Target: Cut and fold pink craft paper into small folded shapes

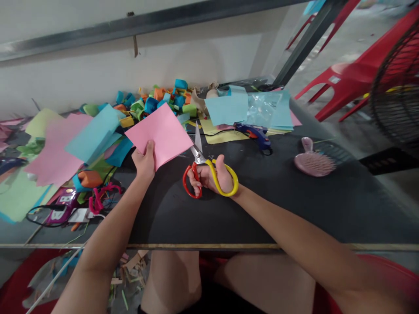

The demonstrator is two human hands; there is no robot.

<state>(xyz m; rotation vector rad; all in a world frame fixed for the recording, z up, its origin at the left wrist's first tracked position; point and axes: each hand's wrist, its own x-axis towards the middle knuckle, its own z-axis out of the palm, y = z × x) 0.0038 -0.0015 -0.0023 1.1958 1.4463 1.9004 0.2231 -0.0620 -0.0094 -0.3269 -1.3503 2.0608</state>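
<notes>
A pink sheet of paper [160, 137] is pinched at its lower left by my left hand [145, 163], the thumb lying on top. My right hand [214, 178] has its fingers through the handles of a pair of scissors [198, 156], one handle red and the other yellow. The scissor blades are spread apart, with one at the right corner of the pink paper; whether it has cut in I cannot tell. Both hands are above the dark table [262, 218].
Blue, pink and green paper sheets [59, 148] lie on the left, near a purple device [63, 207]. Rolled paper pieces [153, 104] are heaped at the back. A blue glue gun [257, 135], a pink hairbrush [314, 162] and a fan [397, 96] are to the right.
</notes>
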